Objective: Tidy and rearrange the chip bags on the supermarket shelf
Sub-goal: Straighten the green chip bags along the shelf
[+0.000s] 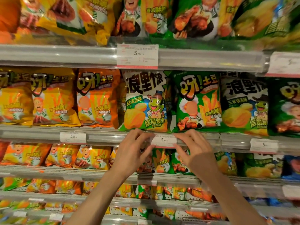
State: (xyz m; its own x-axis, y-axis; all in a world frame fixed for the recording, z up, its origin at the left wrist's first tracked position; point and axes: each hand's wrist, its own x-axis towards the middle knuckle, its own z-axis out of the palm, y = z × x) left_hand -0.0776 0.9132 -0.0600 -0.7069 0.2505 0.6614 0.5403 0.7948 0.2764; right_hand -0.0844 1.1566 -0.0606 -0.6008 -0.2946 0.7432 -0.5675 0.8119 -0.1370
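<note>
Chip bags stand upright in a row on the middle shelf: yellow bags [53,98], an orange bag [95,98], a white-and-green corn bag [145,101], a green bag [198,101] and a second white-and-green bag [243,104]. A white price tag [164,140] reading 5.90 sits in the shelf's front rail [105,137] below the corn bag. My left hand [134,150] pinches the tag's left end. My right hand [193,148] pinches its right end. Neither hand touches a bag.
More chip bags fill the shelf above [191,18] and the lower shelves [90,157]. Other price tags sit on the rails, a large one [137,56] above and small ones at the left [73,137] and right [263,145].
</note>
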